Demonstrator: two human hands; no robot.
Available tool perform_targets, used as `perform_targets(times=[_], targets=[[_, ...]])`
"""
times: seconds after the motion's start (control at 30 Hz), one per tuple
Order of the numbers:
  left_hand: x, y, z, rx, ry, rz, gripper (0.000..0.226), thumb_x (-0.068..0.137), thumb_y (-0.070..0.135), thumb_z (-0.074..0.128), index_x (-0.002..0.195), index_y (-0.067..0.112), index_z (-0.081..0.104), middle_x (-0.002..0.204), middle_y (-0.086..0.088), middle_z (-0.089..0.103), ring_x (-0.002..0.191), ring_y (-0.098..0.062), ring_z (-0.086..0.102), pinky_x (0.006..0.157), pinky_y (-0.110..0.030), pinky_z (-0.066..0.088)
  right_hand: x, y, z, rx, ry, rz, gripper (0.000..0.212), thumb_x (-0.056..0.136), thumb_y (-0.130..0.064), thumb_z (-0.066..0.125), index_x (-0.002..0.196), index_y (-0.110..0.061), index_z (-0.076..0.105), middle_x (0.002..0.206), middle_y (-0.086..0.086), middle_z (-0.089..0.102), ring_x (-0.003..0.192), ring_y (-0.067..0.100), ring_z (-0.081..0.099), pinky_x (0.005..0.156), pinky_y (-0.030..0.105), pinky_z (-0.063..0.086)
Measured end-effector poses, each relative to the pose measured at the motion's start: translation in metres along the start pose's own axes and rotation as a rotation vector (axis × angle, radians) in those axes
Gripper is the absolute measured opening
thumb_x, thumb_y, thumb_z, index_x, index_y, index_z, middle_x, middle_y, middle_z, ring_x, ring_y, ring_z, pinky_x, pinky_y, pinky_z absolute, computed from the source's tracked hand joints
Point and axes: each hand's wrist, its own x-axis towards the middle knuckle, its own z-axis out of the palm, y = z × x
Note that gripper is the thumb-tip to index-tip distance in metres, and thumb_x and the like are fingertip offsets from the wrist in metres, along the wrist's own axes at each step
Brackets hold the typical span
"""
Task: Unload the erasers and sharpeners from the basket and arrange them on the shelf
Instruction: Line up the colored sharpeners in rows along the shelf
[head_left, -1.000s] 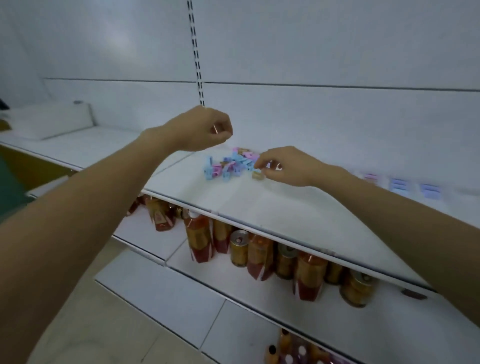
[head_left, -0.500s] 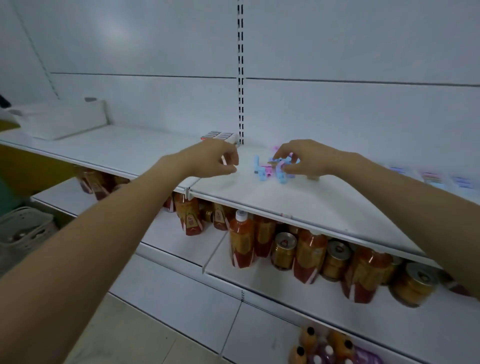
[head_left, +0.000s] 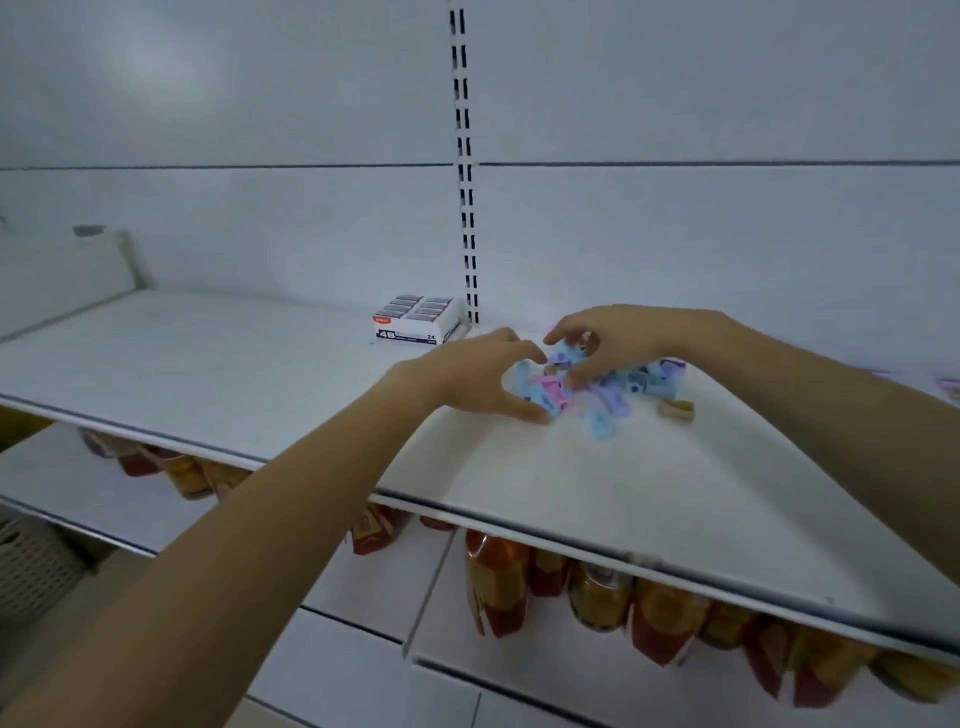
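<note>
A loose pile of small blue, pink and purple sharpeners (head_left: 613, 400) lies on the white shelf (head_left: 519, 483), with one tan sharpener (head_left: 678, 408) apart at its right. My left hand (head_left: 478, 379) rests at the pile's left edge, fingers and thumb spread in a curve and touching the nearest pieces. My right hand (head_left: 618, 338) arches over the top of the pile, thumb and fingers curled round a blue sharpener. A box of 4B erasers (head_left: 415, 323) stands behind my left hand. The basket (head_left: 31, 566) sits low at the left edge.
A slotted upright (head_left: 465, 171) runs up the back wall behind the eraser box. Bottles and cans (head_left: 597, 597) fill the shelf below. A white bin (head_left: 62, 275) stands far left on the same shelf. More small packets (head_left: 950, 387) show at the right edge.
My left hand has come down from a raised fist and opened against the left side of the pile. My right hand has shifted further onto the pile. The view has panned left.
</note>
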Motion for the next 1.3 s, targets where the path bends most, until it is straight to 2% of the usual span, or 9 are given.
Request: perform_targets(times=[0.13,0.27,0.4,0.57,0.7,0.83,1.0,1.13,1.3], targets=[[0.021,-0.018,-0.006,-0.036,-0.009,0.057,0.056,0.076,0.048,0.069,0.123,0.023,0.052,0.112,0.004,0.054,0.096,-0.015,0.054,0.080,-0.023,0.039,0.021,0.001,-0.007,0.025,-0.053,0.021,0.055,0.078,-0.044,0.068,0.127,-0.032,0.046,0.113,-0.009,0.046,0.102,0.012,0.049,0.089,0.026,0.040],[0.032,-0.036,-0.014,-0.096,-0.031,0.079,0.049,0.075,0.040,0.073,0.117,0.020,0.057,0.107,0.006,0.056,0.088,-0.010,0.054,0.079,-0.021,0.043,0.032,-0.001,-0.013,0.031,-0.103,0.024,0.054,0.074,-0.043,0.071,0.122,-0.028,0.050,0.113,-0.006,0.049,0.102,0.013,0.050,0.085,0.025,0.038],[0.046,-0.054,-0.019,-0.149,-0.073,0.106,0.044,0.074,0.032,0.076,0.113,0.021,0.058,0.106,0.007,0.058,0.083,-0.009,0.060,0.073,-0.015,0.045,0.039,0.003,-0.014,0.062,-0.099,0.017,0.032,0.079,-0.036,0.068,0.108,-0.031,0.054,0.113,-0.001,0.056,0.101,0.015,0.054,0.089,0.028,0.043],[0.054,-0.067,-0.023,-0.201,-0.110,0.185,0.024,0.078,0.016,0.073,0.096,0.023,0.058,0.102,0.002,0.062,0.077,-0.010,0.060,0.076,-0.023,0.048,0.041,0.002,-0.012,0.060,0.012,0.051,0.021,0.085,-0.020,0.062,0.107,-0.020,0.062,0.111,0.003,0.062,0.098,0.020,0.057,0.090,0.033,0.046],[0.057,-0.072,-0.026,-0.179,-0.100,0.224,0.027,0.078,0.025,0.073,0.100,0.020,0.058,0.084,0.012,0.058,0.067,0.003,0.052,0.067,-0.013,0.041,0.043,-0.003,-0.009,0.068,0.083,0.087,0.022,0.089,-0.019,0.056,0.110,-0.020,0.061,0.105,0.000,0.063,0.089,0.014,0.056,0.079,0.024,0.044],[0.062,-0.078,-0.025,-0.166,-0.096,0.272,0.027,0.083,0.023,0.068,0.108,0.018,0.058,0.074,0.015,0.054,0.064,0.003,0.049,0.061,-0.006,0.037,0.039,-0.012,-0.006,0.132,0.126,0.105,0.020,0.091,-0.018,0.051,0.109,-0.021,0.060,0.087,-0.009,0.061,0.078,0.012,0.056,0.073,0.022,0.043],[0.065,-0.083,-0.019,-0.041,-0.078,0.364,0.029,0.087,0.016,0.061,0.116,0.015,0.059,0.090,0.006,0.051,0.074,-0.005,0.044,0.063,-0.003,0.031,0.036,-0.019,0.007,0.030,0.184,0.157,0.027,0.092,-0.020,0.050,0.119,-0.020,0.058,0.111,0.003,0.054,0.091,0.013,0.049,0.083,0.023,0.038],[0.068,-0.089,-0.015,0.032,-0.007,0.389,0.034,0.089,0.018,0.058,0.122,0.017,0.054,0.098,0.000,0.045,0.075,-0.007,0.041,0.062,-0.013,0.032,0.031,-0.036,0.014,0.057,0.255,0.141,0.024,0.087,-0.029,0.059,0.110,-0.022,0.062,0.107,0.001,0.055,0.092,0.014,0.050,0.080,0.023,0.040],[0.077,-0.094,-0.016,0.056,-0.002,0.432,0.036,0.088,0.031,0.060,0.122,0.017,0.058,0.124,-0.003,0.051,0.106,-0.016,0.051,0.092,-0.029,0.041,0.033,-0.052,0.028,-0.080,0.212,0.160,0.036,0.078,-0.053,0.060,0.092,-0.021,0.069,0.093,0.002,0.062,0.101,0.018,0.051,0.086,0.034,0.044]])
